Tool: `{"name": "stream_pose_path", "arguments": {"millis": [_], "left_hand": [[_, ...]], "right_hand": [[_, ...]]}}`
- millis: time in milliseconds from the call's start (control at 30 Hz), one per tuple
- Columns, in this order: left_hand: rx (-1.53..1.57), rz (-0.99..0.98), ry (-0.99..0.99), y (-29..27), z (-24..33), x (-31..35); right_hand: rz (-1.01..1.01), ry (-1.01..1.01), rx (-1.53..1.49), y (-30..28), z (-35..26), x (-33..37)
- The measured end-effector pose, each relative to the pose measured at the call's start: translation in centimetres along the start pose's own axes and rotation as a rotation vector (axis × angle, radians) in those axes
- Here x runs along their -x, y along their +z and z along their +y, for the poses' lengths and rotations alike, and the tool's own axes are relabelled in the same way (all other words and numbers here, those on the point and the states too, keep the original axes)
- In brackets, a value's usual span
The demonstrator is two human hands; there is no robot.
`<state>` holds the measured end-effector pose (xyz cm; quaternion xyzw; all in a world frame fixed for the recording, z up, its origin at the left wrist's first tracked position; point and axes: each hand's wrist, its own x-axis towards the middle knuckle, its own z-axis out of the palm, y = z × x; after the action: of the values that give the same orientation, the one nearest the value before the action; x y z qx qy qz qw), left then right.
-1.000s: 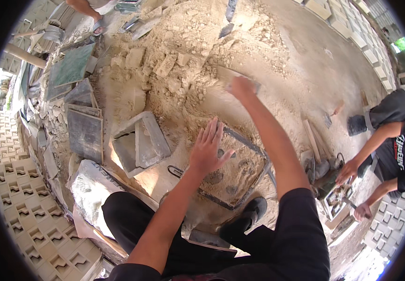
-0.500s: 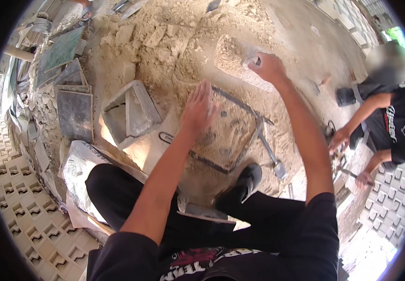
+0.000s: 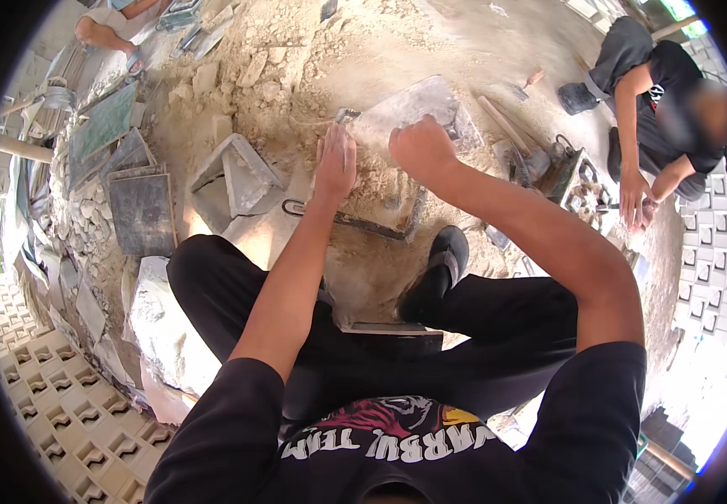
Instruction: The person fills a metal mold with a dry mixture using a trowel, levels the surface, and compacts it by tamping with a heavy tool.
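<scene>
My right hand (image 3: 424,153) is closed in a fist at the near edge of a pale, dusty scoop-like sheet (image 3: 414,105), which it appears to grip. The sheet is tilted over a dark rectangular frame (image 3: 372,225) on the ground, with tan sandy material (image 3: 384,197) inside it. The sheet and my right hand hide much of the frame's far part. My left hand (image 3: 336,164) has its fingers stretched out and held together, upright over the frame's left side, with nothing in it. A looped metal handle (image 3: 294,207) sticks out at the frame's left.
A grey concrete box-like block (image 3: 250,181) lies left of the frame. Dark and green slabs (image 3: 142,214) lean beyond it. Crumbly material (image 3: 263,84) is heaped ahead. A co-worker (image 3: 632,126) crouches at right beside a metal mould (image 3: 582,185). Another person's leg (image 3: 111,38) shows far left.
My right hand has swung the sheet left and nearer, over the frame; the sandy load heaped on it is mostly gone. My left hand has shifted slightly left. The co-worker appears higher in view.
</scene>
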<state>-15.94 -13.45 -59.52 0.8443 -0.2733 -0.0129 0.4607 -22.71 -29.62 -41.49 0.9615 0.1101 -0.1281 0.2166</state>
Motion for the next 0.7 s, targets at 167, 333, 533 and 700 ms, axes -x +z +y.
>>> {"name": "stream_pose_path", "arguments": {"millis": [167, 333, 533, 700], "left_hand": [[-0.420, -0.031, 0.166, 1.7, 2.5, 2.8], [-0.434, -0.055, 0.228, 5.2, 4.3, 1.4], [-0.425, -0.152, 0.369, 10.2, 6.7, -2.0], [-0.478, -0.174, 0.470, 10.7, 7.5, -1.3]], "right_hand": [[-0.254, 0.515, -0.207, -4.0, 5.5, 4.8], [-0.130, 0.650, -0.250, -5.1, 10.0, 13.3], [-0.120, 0.750, -0.504, -3.9, 11.5, 16.2], [-0.133, 0.693, -0.573, -3.8, 11.2, 15.9]]}}
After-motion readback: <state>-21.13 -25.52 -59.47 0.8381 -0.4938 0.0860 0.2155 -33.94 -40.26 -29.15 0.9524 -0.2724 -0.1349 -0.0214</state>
